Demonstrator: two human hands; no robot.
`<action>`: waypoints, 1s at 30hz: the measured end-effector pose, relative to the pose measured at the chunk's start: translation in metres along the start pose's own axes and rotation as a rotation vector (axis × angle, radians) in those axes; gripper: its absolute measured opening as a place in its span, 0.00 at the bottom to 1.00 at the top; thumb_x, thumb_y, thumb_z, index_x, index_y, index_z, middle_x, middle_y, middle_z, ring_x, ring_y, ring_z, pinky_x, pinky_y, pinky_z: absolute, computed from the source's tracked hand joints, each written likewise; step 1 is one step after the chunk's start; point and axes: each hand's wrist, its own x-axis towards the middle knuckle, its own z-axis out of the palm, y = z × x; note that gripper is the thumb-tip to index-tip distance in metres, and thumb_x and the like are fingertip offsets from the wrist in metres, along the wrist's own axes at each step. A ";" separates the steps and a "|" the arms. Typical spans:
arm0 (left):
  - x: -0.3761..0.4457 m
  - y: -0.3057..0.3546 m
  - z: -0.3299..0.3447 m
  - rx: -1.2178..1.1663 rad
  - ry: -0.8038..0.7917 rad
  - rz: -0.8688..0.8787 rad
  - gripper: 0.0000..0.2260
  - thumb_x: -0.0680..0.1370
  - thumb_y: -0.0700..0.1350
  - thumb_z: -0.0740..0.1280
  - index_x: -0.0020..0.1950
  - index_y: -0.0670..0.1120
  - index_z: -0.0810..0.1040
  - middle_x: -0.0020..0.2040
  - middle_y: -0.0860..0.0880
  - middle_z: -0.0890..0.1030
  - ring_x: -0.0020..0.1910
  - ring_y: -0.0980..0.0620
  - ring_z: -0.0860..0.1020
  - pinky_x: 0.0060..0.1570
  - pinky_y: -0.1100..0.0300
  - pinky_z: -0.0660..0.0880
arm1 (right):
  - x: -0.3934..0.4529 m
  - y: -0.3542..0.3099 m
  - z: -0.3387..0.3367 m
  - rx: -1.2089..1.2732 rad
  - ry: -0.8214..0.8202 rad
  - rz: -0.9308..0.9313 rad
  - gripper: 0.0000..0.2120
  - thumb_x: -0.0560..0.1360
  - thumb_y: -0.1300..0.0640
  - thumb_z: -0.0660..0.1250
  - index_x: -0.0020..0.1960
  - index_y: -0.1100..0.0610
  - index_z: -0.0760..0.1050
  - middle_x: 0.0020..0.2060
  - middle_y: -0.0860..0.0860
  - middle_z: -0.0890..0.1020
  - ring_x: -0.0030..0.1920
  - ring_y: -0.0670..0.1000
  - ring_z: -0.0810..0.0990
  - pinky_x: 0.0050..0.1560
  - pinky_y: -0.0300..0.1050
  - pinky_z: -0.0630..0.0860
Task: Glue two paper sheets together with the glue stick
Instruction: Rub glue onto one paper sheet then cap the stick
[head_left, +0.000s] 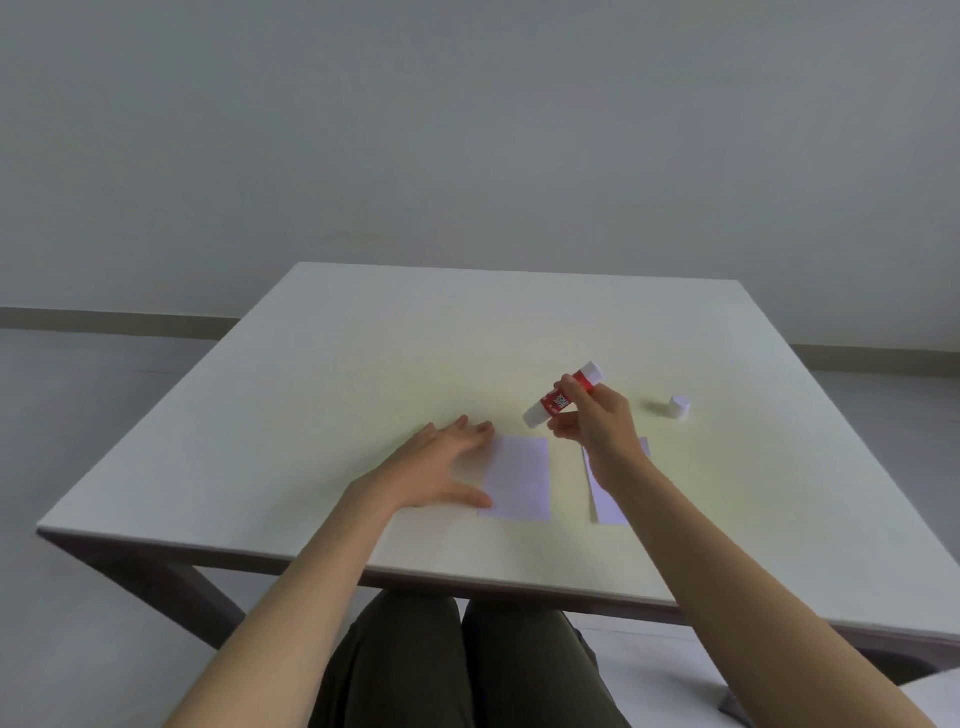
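I see the glue stick (563, 395) gripped in my right hand (597, 431), fingers closed round its red barrel, tilted with its lower end toward 8 o'clock above the tabletop (363, 338). Its cap (678, 406) stands off at 3 o'clock. Below, the left paper sheet (519, 478) is steadied by my left hand (441, 467), fingers spread flat, holding nothing; the right paper sheet (608, 509) lies beside. I judge gluing is about to begin: next, lower the tip onto the left sheet.
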 end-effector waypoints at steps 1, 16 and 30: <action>0.000 -0.001 0.001 0.009 0.003 0.009 0.41 0.69 0.59 0.71 0.76 0.54 0.53 0.78 0.53 0.55 0.77 0.56 0.48 0.72 0.58 0.44 | 0.001 0.003 0.006 -0.054 -0.009 -0.018 0.09 0.78 0.57 0.61 0.42 0.59 0.75 0.35 0.55 0.80 0.27 0.51 0.78 0.33 0.42 0.75; 0.009 -0.002 -0.005 0.400 -0.038 0.083 0.41 0.66 0.70 0.63 0.75 0.57 0.57 0.76 0.60 0.58 0.77 0.51 0.52 0.74 0.45 0.48 | -0.002 0.024 0.046 -0.791 -0.111 -0.336 0.08 0.78 0.56 0.60 0.51 0.62 0.68 0.39 0.59 0.82 0.36 0.60 0.80 0.42 0.50 0.75; 0.010 0.001 -0.008 0.414 -0.093 0.046 0.41 0.66 0.70 0.65 0.75 0.56 0.58 0.76 0.60 0.58 0.77 0.50 0.52 0.72 0.37 0.45 | -0.003 0.017 0.015 -0.954 -0.113 -0.356 0.09 0.77 0.58 0.61 0.50 0.64 0.67 0.35 0.64 0.81 0.37 0.64 0.77 0.40 0.53 0.73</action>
